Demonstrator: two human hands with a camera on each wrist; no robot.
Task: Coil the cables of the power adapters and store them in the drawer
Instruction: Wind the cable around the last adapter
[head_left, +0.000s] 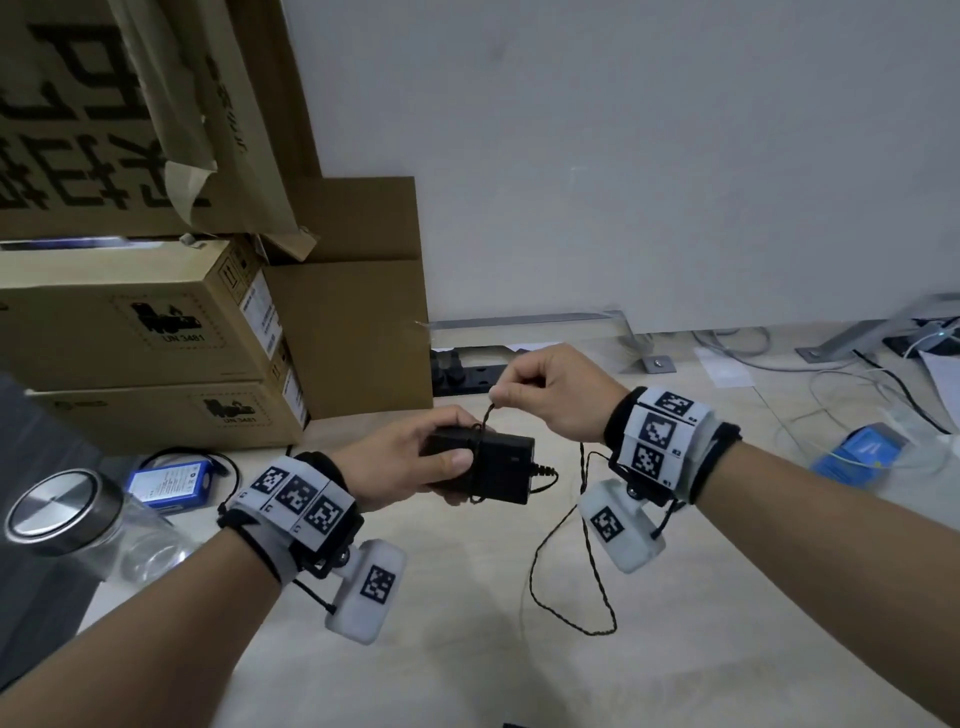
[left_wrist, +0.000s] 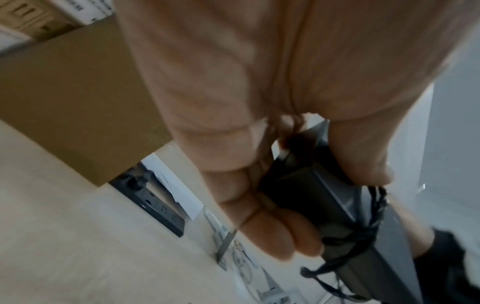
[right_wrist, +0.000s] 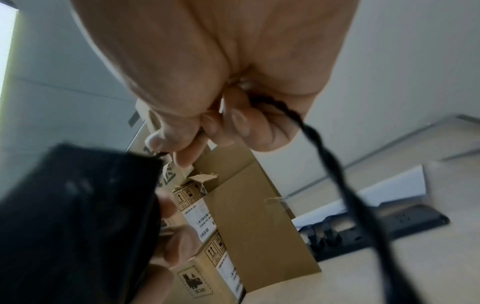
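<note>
Your left hand (head_left: 415, 457) holds the black power adapter (head_left: 493, 470) above the light wooden surface (head_left: 467, 649), fingers curled under the brick and thumb pressed on top, pinning the cable turns already around it. Your right hand (head_left: 550, 395) pinches the thin twisted cable (head_left: 592, 571) between thumb and fingertips just above the adapter, keeping the strand taut so the next turn should lie tight, I judge. The rest of the cable hangs in a slack loop toward the surface, and no drawer is in view.
</note>
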